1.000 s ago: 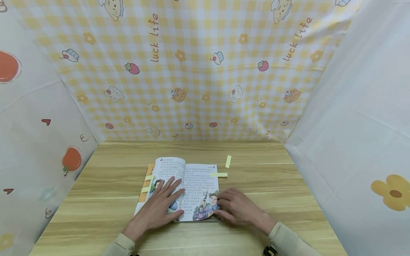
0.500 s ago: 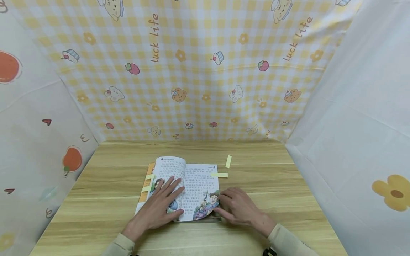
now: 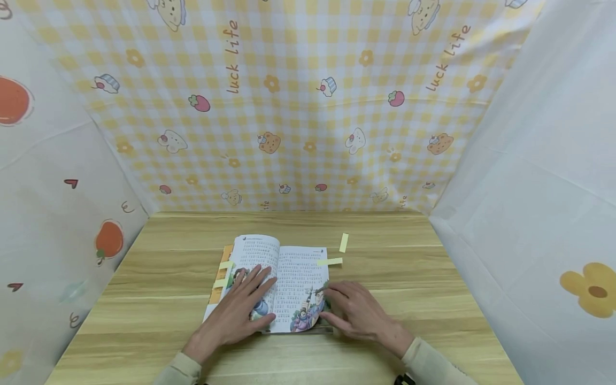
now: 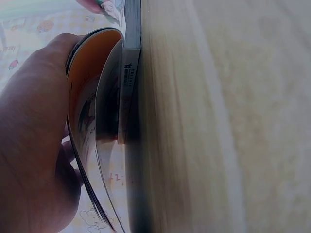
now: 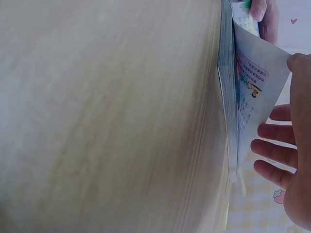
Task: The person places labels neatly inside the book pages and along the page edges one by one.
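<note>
An open illustrated book (image 3: 295, 272) lies on the table, with printed text and colour drawings on both pages. My left hand (image 3: 240, 310) rests spread over the lower half of the left page, holding it down. At the book's lower right corner my right hand (image 3: 358, 310) pinches the edge of a page (image 5: 265, 63), which curls upward. In the right wrist view the thumb is at that page's corner and the other fingers are bent beside it. Bowed pages and the cover (image 4: 92, 53) show under the left palm in the left wrist view.
A pale yellow sticky strip (image 3: 329, 262) sticks out from the right page; another strip (image 3: 344, 243) lies on the wood-grain table (image 3: 394, 267) nearby. Two more mark the left edge, over an orange cover flap (image 3: 215, 294). Patterned cloth (image 3: 308, 117) hangs behind.
The right page's lower corner has lifted and curled further inward as the right hand's fingers shift slightly left. The left hand stays nearly still.
</note>
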Demonstrator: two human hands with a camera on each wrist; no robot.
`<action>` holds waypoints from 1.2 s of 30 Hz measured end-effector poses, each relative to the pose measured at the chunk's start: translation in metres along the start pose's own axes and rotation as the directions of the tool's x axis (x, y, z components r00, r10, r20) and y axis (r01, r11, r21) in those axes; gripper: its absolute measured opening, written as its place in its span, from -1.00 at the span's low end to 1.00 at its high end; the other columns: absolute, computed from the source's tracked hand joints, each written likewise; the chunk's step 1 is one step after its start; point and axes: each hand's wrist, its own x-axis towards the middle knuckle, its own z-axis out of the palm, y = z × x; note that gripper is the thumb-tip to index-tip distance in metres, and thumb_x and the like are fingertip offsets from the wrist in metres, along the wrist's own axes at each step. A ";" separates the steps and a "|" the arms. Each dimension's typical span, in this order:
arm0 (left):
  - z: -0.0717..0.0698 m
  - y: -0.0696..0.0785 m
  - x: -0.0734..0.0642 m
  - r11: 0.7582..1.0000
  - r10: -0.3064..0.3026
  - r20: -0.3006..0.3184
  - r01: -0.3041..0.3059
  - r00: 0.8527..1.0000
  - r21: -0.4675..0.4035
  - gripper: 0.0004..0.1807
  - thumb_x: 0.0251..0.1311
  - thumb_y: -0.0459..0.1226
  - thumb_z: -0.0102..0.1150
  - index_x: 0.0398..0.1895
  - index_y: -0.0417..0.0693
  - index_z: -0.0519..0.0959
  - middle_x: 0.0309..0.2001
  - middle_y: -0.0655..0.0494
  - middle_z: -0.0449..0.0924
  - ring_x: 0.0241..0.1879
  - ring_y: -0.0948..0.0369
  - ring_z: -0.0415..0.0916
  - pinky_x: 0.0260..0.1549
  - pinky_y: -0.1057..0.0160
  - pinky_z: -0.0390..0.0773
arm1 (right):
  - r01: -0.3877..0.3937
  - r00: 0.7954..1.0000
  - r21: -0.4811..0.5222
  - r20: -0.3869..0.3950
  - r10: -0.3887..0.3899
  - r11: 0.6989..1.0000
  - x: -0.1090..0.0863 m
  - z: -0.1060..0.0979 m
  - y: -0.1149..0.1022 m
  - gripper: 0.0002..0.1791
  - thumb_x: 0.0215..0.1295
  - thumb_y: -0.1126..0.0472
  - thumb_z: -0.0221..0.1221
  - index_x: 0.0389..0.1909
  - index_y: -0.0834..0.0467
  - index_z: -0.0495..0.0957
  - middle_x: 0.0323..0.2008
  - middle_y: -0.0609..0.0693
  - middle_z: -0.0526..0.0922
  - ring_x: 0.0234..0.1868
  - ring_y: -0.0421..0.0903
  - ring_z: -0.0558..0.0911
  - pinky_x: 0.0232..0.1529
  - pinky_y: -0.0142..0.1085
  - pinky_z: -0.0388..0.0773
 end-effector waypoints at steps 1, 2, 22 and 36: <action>0.000 0.000 0.000 1.000 -0.003 -0.001 0.003 1.000 -0.005 -0.07 0.46 0.17 0.43 0.77 0.08 0.37 0.81 -0.03 0.24 0.82 -0.16 0.15 0.80 -0.29 0.08 | 0.004 1.000 0.002 -0.004 -0.004 1.000 0.000 0.000 0.000 -0.41 0.64 -0.34 0.20 0.28 0.04 0.75 0.26 0.04 0.83 0.28 0.00 0.80 0.34 0.00 0.79; -0.001 0.000 -0.001 1.000 -0.007 -0.002 0.007 1.000 -0.011 -0.07 0.46 0.17 0.43 0.77 0.08 0.36 0.81 -0.02 0.24 0.82 -0.15 0.15 0.80 -0.28 0.07 | 0.008 1.000 0.004 -0.009 -0.008 1.000 0.001 0.000 0.000 -0.40 0.65 -0.35 0.19 0.29 0.04 0.74 0.27 0.05 0.83 0.29 0.01 0.80 0.34 0.01 0.79; -0.018 0.001 -0.003 0.999 -0.020 -0.047 0.018 0.999 -0.027 -0.07 0.48 0.15 0.41 0.79 0.06 0.33 0.81 -0.04 0.24 0.80 -0.17 0.17 0.87 -0.15 -0.05 | 0.048 0.998 0.052 0.037 -0.050 0.997 0.017 0.001 -0.010 -0.14 0.76 -0.44 -0.15 0.67 0.11 0.44 0.62 0.16 0.55 0.50 0.11 0.66 0.47 0.11 0.70; -0.029 -0.005 -0.008 0.998 -0.062 -0.053 0.061 0.997 -0.027 -0.03 0.46 0.21 0.40 0.80 0.08 0.31 0.82 -0.06 0.22 0.79 -0.18 0.20 0.74 -0.43 0.15 | 0.098 0.988 0.036 0.115 -0.102 0.995 0.035 0.010 -0.020 -0.07 0.63 -0.41 0.16 0.81 -0.04 0.23 0.75 0.11 0.36 0.64 0.11 0.52 0.55 0.12 0.64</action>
